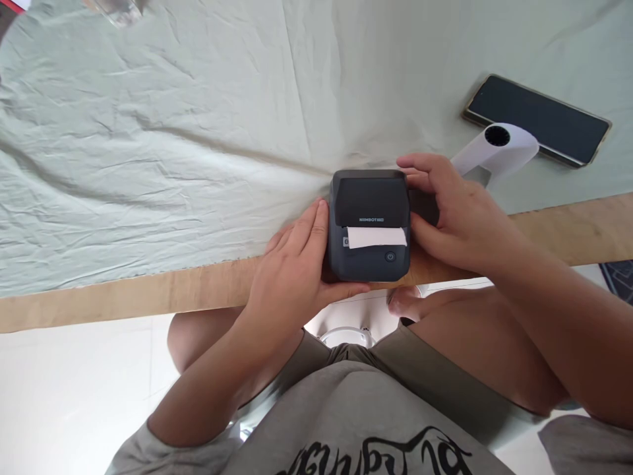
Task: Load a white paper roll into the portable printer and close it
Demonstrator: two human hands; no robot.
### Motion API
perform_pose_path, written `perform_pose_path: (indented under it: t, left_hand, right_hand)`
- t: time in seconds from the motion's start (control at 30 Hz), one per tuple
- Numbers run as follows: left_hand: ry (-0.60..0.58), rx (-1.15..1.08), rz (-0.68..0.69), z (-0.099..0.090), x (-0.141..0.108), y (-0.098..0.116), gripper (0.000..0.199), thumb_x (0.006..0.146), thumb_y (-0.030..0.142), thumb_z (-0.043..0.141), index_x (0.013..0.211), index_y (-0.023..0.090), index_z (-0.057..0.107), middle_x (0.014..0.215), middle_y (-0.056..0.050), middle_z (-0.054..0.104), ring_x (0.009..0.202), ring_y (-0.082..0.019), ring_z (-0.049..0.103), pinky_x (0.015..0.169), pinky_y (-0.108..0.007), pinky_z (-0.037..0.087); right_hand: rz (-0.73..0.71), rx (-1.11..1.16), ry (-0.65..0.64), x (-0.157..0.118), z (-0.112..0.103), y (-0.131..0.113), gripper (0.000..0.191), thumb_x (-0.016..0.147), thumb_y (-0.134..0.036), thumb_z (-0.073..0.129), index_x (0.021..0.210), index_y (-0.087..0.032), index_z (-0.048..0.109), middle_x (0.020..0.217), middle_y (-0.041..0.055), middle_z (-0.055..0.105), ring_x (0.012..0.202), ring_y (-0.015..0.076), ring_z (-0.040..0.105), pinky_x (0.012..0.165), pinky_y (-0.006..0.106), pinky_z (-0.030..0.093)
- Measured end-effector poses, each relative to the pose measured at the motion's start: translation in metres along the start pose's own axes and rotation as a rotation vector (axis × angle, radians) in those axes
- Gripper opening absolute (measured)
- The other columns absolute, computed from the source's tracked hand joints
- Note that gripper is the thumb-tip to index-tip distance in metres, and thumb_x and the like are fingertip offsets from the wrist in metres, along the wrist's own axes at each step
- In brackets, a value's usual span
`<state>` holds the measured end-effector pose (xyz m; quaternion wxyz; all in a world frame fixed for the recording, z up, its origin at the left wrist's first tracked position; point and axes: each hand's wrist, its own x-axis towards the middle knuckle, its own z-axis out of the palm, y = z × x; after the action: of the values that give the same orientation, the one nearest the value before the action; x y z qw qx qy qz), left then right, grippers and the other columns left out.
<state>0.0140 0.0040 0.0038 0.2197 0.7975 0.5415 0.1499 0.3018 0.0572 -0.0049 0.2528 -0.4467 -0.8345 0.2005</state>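
Observation:
A dark label printer [370, 198] stands at the table's near edge, with a power button on its front part. A white paper strip [376, 237] sticks out of its slot. My left hand [294, 264] rests against the printer's left side, fingers along it and thumb below its near edge. My right hand [452, 211] is curved at the right side, fingertips and thumb touching or very near the printer. Both hands together hold the printer between them.
A white handheld device [509, 155] with a round dark vent lies beyond my right hand, partly over a phone [539, 119]. A pale green cloth [198, 132] covers the table up to its bare wooden edge [148, 290]. A clear object [119, 10] is at the far left.

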Motion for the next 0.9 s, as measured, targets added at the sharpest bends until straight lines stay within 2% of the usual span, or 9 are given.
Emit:
perform_pose_path:
  t: [0.23,0.4,0.57,0.63,0.67,0.73,0.77,0.8,0.9]
  left_hand:
    - [-0.001,-0.001,-0.003,-0.003,0.002,-0.001,0.127,0.078,0.086,0.092,0.179,0.028,0.042,0.180,-0.016,0.056,0.163,-0.045,0.058,0.135,-0.058,0.050]
    - [-0.001,-0.005,0.005,-0.002,0.002,0.000,0.127,0.078,0.087,0.092,0.178,0.026,0.043,0.177,-0.017,0.058,0.162,-0.045,0.058,0.135,-0.059,0.049]
    - [-0.036,-0.066,-0.016,-0.006,0.002,-0.003,0.121,0.082,0.082,0.093,0.178,0.026,0.044,0.178,-0.016,0.057,0.164,-0.046,0.055,0.138,-0.063,0.045]
    - [-0.020,-0.206,-0.025,-0.007,0.001,-0.009,0.113,0.083,0.085,0.089,0.173,0.029,0.051,0.176,-0.012,0.061,0.163,-0.047,0.056,0.136,-0.065,0.048]
    - [0.038,-0.318,-0.031,-0.008,0.000,-0.012,0.104,0.085,0.086,0.087,0.168,0.031,0.057,0.170,-0.011,0.067,0.160,-0.045,0.060,0.134,-0.063,0.051]
    - [0.254,-0.566,0.006,-0.008,0.000,-0.017,0.073,0.100,0.079,0.075,0.154,0.031,0.066,0.153,-0.010,0.079,0.150,-0.038,0.071,0.128,-0.057,0.059]
    - [0.305,-0.657,0.023,-0.008,0.000,-0.019,0.061,0.104,0.074,0.073,0.147,0.031,0.070,0.145,-0.010,0.082,0.144,-0.036,0.075,0.125,-0.055,0.062]
    - [0.339,-0.724,0.034,-0.008,0.000,-0.020,0.051,0.107,0.068,0.073,0.142,0.031,0.071,0.140,-0.009,0.084,0.140,-0.033,0.078,0.122,-0.054,0.064]
    - [0.332,-0.780,0.015,-0.007,0.002,-0.020,0.033,0.107,0.050,0.078,0.134,0.031,0.073,0.135,-0.007,0.086,0.137,-0.030,0.080,0.120,-0.053,0.066]
  right_hand:
    - [-0.036,-0.021,-0.004,0.001,0.002,-0.003,0.070,0.096,-0.018,0.059,0.162,-0.037,0.047,0.141,0.0035,0.083,0.110,0.0348,0.083,0.089,0.052,0.066]
    - [-0.048,-0.061,-0.016,0.002,0.002,-0.004,0.067,0.097,-0.020,0.056,0.161,-0.034,0.044,0.140,0.0035,0.083,0.107,0.0337,0.083,0.085,0.050,0.064]
    - [0.079,-0.088,-0.058,0.002,0.000,-0.012,0.059,0.100,-0.024,0.052,0.159,-0.031,0.045,0.141,0.0065,0.082,0.121,0.0356,0.082,0.096,0.055,0.066]
    - [0.110,-0.092,-0.075,0.003,-0.001,-0.016,0.058,0.101,-0.024,0.051,0.158,-0.030,0.045,0.142,0.0074,0.082,0.123,0.0356,0.081,0.099,0.056,0.066]
    - [0.110,-0.095,-0.074,0.003,-0.001,-0.016,0.058,0.100,-0.024,0.050,0.158,-0.030,0.045,0.142,0.0077,0.082,0.123,0.0353,0.081,0.099,0.056,0.066]
    - [0.090,-0.105,-0.066,0.003,-0.001,-0.016,0.057,0.100,-0.025,0.051,0.157,-0.029,0.045,0.142,0.0080,0.082,0.120,0.0347,0.082,0.097,0.055,0.067]
    - [0.075,-0.108,-0.059,0.004,-0.001,-0.015,0.057,0.100,-0.026,0.051,0.156,-0.029,0.045,0.142,0.0077,0.082,0.118,0.0343,0.083,0.094,0.054,0.067]
    - [0.061,-0.110,-0.053,0.004,-0.001,-0.014,0.056,0.100,-0.027,0.051,0.156,-0.029,0.046,0.140,0.0072,0.083,0.115,0.0340,0.084,0.092,0.053,0.068]
    - [0.041,-0.109,-0.038,0.004,0.001,-0.010,0.055,0.100,-0.028,0.051,0.154,-0.031,0.047,0.137,0.0050,0.084,0.110,0.0338,0.085,0.087,0.051,0.067]
